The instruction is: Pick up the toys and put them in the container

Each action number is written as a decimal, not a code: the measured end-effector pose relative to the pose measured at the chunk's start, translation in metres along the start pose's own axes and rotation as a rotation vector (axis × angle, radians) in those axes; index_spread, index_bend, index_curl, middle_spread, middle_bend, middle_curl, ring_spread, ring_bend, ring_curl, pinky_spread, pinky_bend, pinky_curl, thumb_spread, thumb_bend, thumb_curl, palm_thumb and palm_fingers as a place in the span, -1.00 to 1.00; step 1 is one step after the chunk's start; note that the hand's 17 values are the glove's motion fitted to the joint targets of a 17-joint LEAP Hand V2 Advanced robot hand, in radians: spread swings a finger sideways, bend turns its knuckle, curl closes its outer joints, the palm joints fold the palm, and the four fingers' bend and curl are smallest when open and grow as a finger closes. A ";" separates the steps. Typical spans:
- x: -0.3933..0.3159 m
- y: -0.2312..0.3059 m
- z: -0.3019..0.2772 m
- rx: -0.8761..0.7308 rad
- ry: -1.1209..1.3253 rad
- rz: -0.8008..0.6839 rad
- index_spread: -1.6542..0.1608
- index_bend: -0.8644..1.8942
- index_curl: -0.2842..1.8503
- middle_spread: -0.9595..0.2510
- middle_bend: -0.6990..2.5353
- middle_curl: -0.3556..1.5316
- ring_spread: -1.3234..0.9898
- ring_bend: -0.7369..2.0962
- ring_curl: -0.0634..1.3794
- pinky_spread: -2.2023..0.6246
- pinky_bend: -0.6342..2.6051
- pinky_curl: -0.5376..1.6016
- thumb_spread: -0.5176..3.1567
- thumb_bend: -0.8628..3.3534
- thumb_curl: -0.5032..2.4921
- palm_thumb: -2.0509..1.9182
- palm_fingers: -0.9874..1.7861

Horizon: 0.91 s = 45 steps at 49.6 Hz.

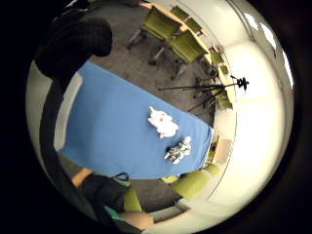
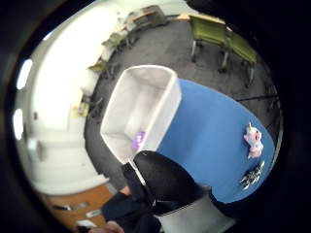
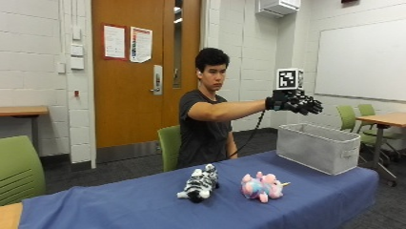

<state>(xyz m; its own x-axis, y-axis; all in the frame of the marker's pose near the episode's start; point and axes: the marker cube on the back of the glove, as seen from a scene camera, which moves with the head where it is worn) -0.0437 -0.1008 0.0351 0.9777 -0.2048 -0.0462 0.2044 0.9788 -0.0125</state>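
Note:
A person sits behind a table covered in blue cloth [image 3: 126, 205]. Their gloved right hand [image 3: 297, 102] is stretched out high above the grey fabric container [image 3: 318, 145] at the table's right end, fingers spread and holding nothing. A black-and-white striped plush [image 3: 200, 183] [image 1: 178, 149] [image 2: 251, 175] and a pink-and-blue plush [image 3: 261, 186] [image 1: 162, 122] [image 2: 253, 140] lie side by side on the cloth near the middle. In the thumb side palm view the container [image 2: 141, 109] is open and a small purple thing [image 2: 139, 140] lies inside it.
Green chairs [image 3: 19, 169] stand around the table and along the far wall [image 1: 187, 46]. A tripod [image 1: 214, 90] stands on the carpet beyond the table. A wooden desk [image 3: 384, 119] is at the right, close to the container.

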 end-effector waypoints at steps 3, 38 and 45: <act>0.040 0.008 0.012 -0.001 0.000 0.036 0.45 -0.33 -0.25 0.38 -0.25 -0.19 -0.05 0.08 -0.57 0.52 0.10 -0.12 -0.19 -0.64 -0.52 -0.03 -0.39; 0.233 0.045 0.210 -0.202 -0.043 0.317 0.47 -0.27 -0.40 0.35 -0.46 -0.25 -0.06 -0.28 -0.68 0.54 -0.08 -0.21 -0.26 -0.64 -0.53 -0.03 -0.40; 0.238 0.047 0.237 -0.233 -0.048 0.330 0.49 -0.25 -0.39 0.38 -0.47 -0.25 -0.05 -0.33 -0.67 0.55 -0.21 -0.25 -0.27 -0.64 -0.53 -0.03 -0.44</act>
<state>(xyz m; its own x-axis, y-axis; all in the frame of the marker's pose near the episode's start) 0.2095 -0.1031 0.2601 0.9913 0.1259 -0.0389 -0.1315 0.9639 -0.2316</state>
